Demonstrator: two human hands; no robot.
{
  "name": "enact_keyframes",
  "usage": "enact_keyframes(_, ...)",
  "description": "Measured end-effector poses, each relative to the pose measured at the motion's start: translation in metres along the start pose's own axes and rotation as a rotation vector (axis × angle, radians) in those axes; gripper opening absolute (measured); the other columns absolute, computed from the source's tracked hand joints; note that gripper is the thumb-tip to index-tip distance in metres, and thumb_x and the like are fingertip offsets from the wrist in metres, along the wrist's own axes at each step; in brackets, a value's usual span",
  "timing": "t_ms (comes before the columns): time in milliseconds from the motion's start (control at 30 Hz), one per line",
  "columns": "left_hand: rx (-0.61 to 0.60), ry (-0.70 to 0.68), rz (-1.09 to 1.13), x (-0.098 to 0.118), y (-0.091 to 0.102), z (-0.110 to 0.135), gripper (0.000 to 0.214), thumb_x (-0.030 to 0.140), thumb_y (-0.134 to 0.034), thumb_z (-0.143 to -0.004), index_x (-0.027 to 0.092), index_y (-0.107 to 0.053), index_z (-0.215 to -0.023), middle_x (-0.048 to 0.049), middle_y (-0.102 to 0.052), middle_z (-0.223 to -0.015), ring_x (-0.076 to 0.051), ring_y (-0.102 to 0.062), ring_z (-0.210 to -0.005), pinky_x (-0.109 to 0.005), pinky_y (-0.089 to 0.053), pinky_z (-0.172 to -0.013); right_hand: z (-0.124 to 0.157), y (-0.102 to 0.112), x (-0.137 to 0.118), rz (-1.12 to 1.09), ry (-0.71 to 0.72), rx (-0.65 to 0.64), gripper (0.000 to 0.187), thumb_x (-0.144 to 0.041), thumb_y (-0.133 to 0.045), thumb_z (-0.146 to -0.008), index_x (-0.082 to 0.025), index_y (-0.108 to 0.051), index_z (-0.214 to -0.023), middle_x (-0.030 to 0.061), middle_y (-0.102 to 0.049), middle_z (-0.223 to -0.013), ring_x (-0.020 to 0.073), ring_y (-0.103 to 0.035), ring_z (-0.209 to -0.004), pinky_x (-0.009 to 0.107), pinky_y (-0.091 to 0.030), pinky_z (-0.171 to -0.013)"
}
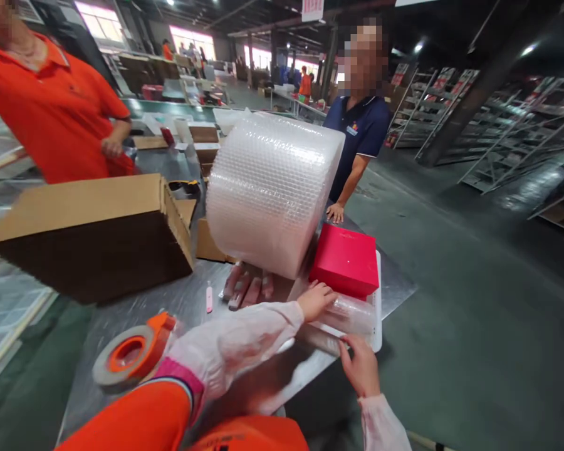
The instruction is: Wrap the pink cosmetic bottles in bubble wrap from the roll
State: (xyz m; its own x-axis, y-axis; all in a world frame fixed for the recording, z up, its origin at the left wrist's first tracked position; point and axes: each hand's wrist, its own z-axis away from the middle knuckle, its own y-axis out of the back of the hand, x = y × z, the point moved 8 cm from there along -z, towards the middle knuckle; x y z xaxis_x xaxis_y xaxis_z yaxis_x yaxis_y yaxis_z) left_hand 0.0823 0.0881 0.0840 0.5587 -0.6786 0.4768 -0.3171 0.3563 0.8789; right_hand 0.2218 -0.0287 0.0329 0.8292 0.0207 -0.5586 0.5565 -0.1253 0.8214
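Note:
A red box [345,260] lies on a white flat piece [378,294] at the right end of the metal table [169,300]. In front of it a clear bubble wrap sheet [352,316] covers the table edge. My left hand [316,300] rests with fingers stretched on that sheet, touching the red box's near corner. Fingers curled, my right hand [361,366] pinches the sheet's front edge at the table rim. A big bubble wrap roll [272,188] stands just behind my left hand. Pinkish finger-like shapes [247,285] show under the roll; I cannot make them out.
An orange tape dispenser [131,352] lies near me on the left, a small pink cutter [209,297] beyond it. A large cardboard box [89,232] fills the left. A person in a navy shirt [361,128] rests a hand [334,213] on the table; another in orange [51,100] stands left.

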Motion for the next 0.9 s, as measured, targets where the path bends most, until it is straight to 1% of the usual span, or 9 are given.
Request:
enact_keyframes(100,0.044,0.031,0.031,-0.016,-0.012,0.050,0.056,0.010,-0.060,-0.089,0.019,-0.062,-0.144,-0.0165,-0.062,-0.150,-0.033,-0.051,-0.143,-0.050,-0.041,-0.124,0.021,-0.035,-0.009,-0.163,-0.068,-0.041,0.044,-0.053,-0.051,-0.093,-0.021,-0.081,-0.086,0.0117,-0.079,-0.085,0.0254,-0.072,-0.074,0.037,-0.058,-0.075)
enact_keyframes(200,0.048,0.121,0.104,-0.052,-0.024,0.139,0.049,0.015,-0.065,-0.088,0.023,-0.069,-0.136,-0.0140,-0.069,-0.139,-0.033,-0.059,-0.134,-0.048,-0.046,-0.118,0.013,-0.088,-0.044,-0.243,-0.029,-0.232,0.043,-0.052,-0.053,-0.091,-0.021,-0.081,-0.085,0.0105,-0.080,-0.086,0.0240,-0.070,-0.070,0.035,-0.056,-0.073)
enact_keyframes(300,0.068,0.467,0.147,-0.116,-0.025,0.221,0.036,0.013,-0.064,-0.089,0.020,-0.076,-0.122,-0.0140,-0.075,-0.128,-0.033,-0.066,-0.127,-0.045,-0.049,-0.115,-0.016,-0.141,-0.096,-0.204,0.028,-0.422,0.034,-0.038,-0.055,-0.090,-0.020,-0.083,-0.090,0.0101,-0.082,-0.093,0.0240,-0.074,-0.076,0.035,-0.056,-0.079)
enact_keyframes(400,0.166,0.759,0.127,-0.180,-0.003,0.262,0.035,0.009,-0.060,-0.092,0.015,-0.076,-0.122,-0.0181,-0.073,-0.131,-0.034,-0.066,-0.130,-0.043,-0.049,-0.117,-0.049,-0.178,-0.150,-0.088,0.055,-0.494,0.029,-0.026,-0.056,-0.090,-0.020,-0.085,-0.094,0.0095,-0.084,-0.100,0.0245,-0.077,-0.088,0.035,-0.055,-0.089)
enact_keyframes(500,0.234,0.871,0.106,-0.226,0.020,0.269,0.036,0.010,-0.057,-0.095,0.014,-0.075,-0.125,-0.0195,-0.072,-0.131,-0.033,-0.067,-0.131,-0.044,-0.049,-0.117,-0.069,-0.203,-0.194,-0.073,0.073,-0.511,0.027,-0.023,-0.059,-0.090,-0.021,-0.086,-0.095,0.0088,-0.084,-0.103,0.0253,-0.078,-0.098,0.033,-0.055,-0.092)
enact_keyframes(600,0.281,0.955,0.109,-0.257,0.028,0.278,0.037,0.007,-0.055,-0.095,0.014,-0.074,-0.126,-0.0186,-0.072,-0.130,-0.032,-0.066,-0.131,-0.044,-0.049,-0.117,-0.073,-0.224,-0.207,-0.096,0.056,-0.512,0.025,-0.026,-0.061,-0.090,-0.023,-0.086,-0.095,0.0079,-0.084,-0.101,0.0249,-0.079,-0.094,0.032,-0.056,-0.090)
enact_keyframes(733,0.304,0.985,0.138,-0.274,0.024,0.274,0.041,0.017,-0.057,-0.097,0.013,-0.068,-0.136,-0.0189,-0.070,-0.133,-0.032,-0.064,-0.130,-0.046,-0.048,-0.116,-0.072,-0.244,-0.180,0.047,-0.033,-0.425,0.030,-0.027,-0.058,-0.094,-0.022,-0.085,-0.105,0.0111,-0.083,-0.107,0.0279,-0.079,-0.101,0.034,-0.056,-0.090)
enact_keyframes(833,0.329,0.945,0.157,-0.270,0.023,0.241,0.058,0.034,-0.068,-0.092,0.014,-0.061,-0.146,-0.0230,-0.059,-0.150,-0.038,-0.057,-0.137,-0.050,-0.046,-0.117,-0.080,-0.249,-0.152,0.191,-0.098,-0.346,0.038,-0.024,-0.053,-0.096,-0.018,-0.082,-0.118,0.0162,-0.081,-0.114,0.0318,-0.077,-0.109,0.038,-0.057,-0.093)
enact_keyframes(900,0.340,0.891,0.140,-0.261,0.020,0.209,0.067,0.042,-0.070,-0.091,0.018,-0.058,-0.152,-0.0247,-0.047,-0.164,-0.048,-0.045,-0.147,-0.061,-0.041,-0.118,-0.091,-0.251,-0.137,0.238,-0.090,-0.316,0.043,-0.022,-0.049,-0.096,-0.016,-0.079,-0.126,0.0185,-0.080,-0.118,0.0324,-0.076,-0.112,0.039,-0.058,-0.095)
